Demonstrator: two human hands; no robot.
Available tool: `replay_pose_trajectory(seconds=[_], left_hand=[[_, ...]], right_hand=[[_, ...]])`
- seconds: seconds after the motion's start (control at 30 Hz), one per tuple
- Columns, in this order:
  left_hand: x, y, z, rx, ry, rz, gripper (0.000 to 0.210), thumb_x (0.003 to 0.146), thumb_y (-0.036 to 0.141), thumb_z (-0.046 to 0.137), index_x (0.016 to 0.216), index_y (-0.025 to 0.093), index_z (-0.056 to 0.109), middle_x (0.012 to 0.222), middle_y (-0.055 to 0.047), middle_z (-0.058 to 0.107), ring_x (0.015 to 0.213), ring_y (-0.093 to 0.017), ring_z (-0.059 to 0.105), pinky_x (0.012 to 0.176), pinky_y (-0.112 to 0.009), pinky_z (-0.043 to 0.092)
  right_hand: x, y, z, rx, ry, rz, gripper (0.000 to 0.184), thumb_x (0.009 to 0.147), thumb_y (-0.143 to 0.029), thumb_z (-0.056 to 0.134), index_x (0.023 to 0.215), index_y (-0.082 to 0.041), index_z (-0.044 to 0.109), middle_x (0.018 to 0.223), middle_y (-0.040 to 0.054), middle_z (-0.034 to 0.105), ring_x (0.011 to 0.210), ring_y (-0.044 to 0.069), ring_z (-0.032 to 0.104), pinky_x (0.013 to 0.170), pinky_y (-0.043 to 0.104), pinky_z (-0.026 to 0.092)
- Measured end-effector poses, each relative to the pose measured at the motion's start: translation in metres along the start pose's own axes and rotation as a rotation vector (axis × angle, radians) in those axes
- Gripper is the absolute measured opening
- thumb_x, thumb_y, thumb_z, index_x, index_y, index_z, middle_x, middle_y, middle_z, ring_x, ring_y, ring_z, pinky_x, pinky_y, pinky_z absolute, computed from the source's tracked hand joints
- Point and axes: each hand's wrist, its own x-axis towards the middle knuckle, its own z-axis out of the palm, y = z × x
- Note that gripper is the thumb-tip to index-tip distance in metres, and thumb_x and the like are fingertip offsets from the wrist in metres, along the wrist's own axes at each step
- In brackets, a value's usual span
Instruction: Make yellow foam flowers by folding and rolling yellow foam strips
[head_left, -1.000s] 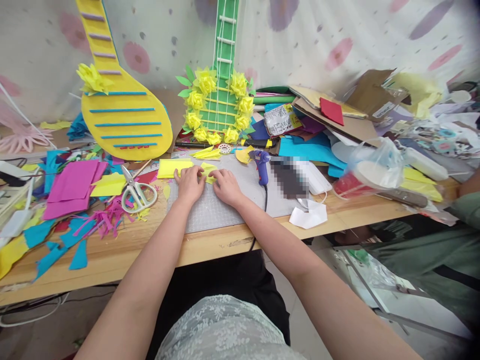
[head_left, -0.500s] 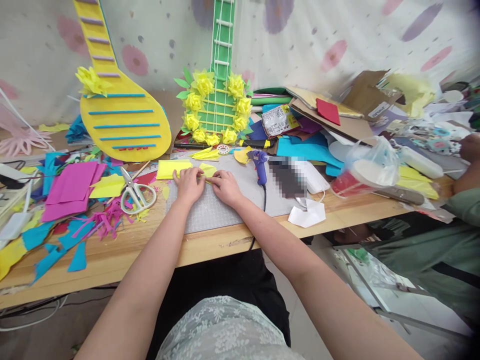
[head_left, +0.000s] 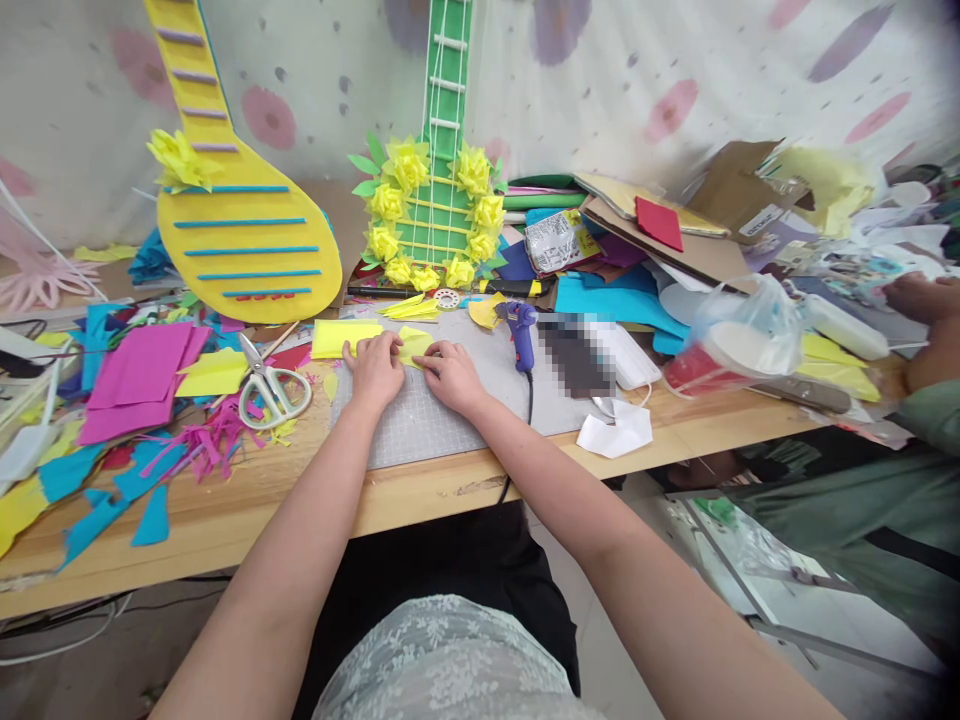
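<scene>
Between my two hands is a small piece of yellow crepe paper (head_left: pixel 414 342), just above the grey cutting mat (head_left: pixel 420 430). My left hand (head_left: pixel 377 368) has its fingertips closed on the paper's left side. The fingers of my right hand (head_left: pixel 452 376) pinch its lower right edge. Left of them lies a folded yellow crepe paper strip (head_left: pixel 341 338). Several thin yellow strips (head_left: pixel 411 309) rest behind the hands. To the right, a purple glue gun (head_left: pixel 520 335) lies on the mat, its cord running toward the table edge.
White-handled scissors (head_left: pixel 274 397) lie left among paper scraps. Behind stand a yellow cardboard instrument (head_left: pixel 251 225) and a green one (head_left: pixel 442 215) with yellow paper flowers. On the right are a bagged cup (head_left: pixel 731 350), stacked cardboard (head_left: pixel 675 240) and another person's hand (head_left: pixel 926 310).
My hands have moved slightly apart, and more of the yellow paper shows between them. At the far right the other person's hand has shifted left.
</scene>
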Motion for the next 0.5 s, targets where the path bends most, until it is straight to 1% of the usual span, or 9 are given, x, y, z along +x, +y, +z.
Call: replay_pose_trajectory(seconds=[0.07,0.17,0.27,0.33,0.5], left_hand=[[0.0007,0.0005,-0.0006,-0.006,0.000,-0.022,0.033,0.071,0.006,0.041,0.094,0.027,0.053,0.094,-0.001,0.067,0.106,-0.024,0.052,0.111,-0.055,0.015],[0.0014,0.0004,-0.0004,-0.011,-0.005,-0.038,0.028,0.074,0.011,0.042,0.094,0.026,0.053,0.095,-0.002,0.067,0.107,-0.025,0.051,0.111,-0.054,0.014],[0.0014,-0.0006,0.0009,-0.001,0.000,-0.017,0.023,0.077,0.017,0.044,0.095,0.026,0.054,0.097,-0.003,0.067,0.107,-0.025,0.051,0.111,-0.055,0.014],[0.0011,-0.0010,0.0016,0.013,0.005,0.000,0.024,0.078,0.016,0.044,0.095,0.026,0.056,0.097,-0.003,0.066,0.107,-0.025,0.051,0.111,-0.055,0.015],[0.0003,0.0001,0.0016,0.082,-0.004,0.023,0.019,0.078,0.017,0.043,0.078,0.025,0.061,0.099,-0.005,0.065,0.109,-0.027,0.050,0.110,-0.054,0.016]], right_hand=[[-0.0001,0.0001,0.0002,-0.002,0.002,-0.001,0.035,0.088,-0.020,0.044,0.115,-0.026,0.066,0.114,0.0064,0.056,0.103,0.020,0.047,0.094,0.034,0.038],[0.0002,0.0004,0.0009,0.000,0.003,0.002,0.035,0.088,-0.020,0.044,0.115,-0.026,0.066,0.114,0.0063,0.056,0.103,0.020,0.047,0.094,0.034,0.038],[0.0007,0.0008,0.0016,0.007,0.008,0.005,0.036,0.087,-0.019,0.045,0.115,-0.026,0.065,0.114,0.0061,0.056,0.102,0.019,0.047,0.095,0.034,0.037],[0.0008,0.0010,0.0016,0.010,0.014,0.008,0.036,0.087,-0.019,0.045,0.116,-0.025,0.065,0.114,0.0063,0.056,0.103,0.020,0.047,0.095,0.034,0.037],[0.0000,0.0006,0.0007,0.013,0.021,0.011,0.036,0.085,-0.018,0.046,0.116,-0.024,0.065,0.114,0.0063,0.056,0.103,0.020,0.047,0.097,0.034,0.037]])
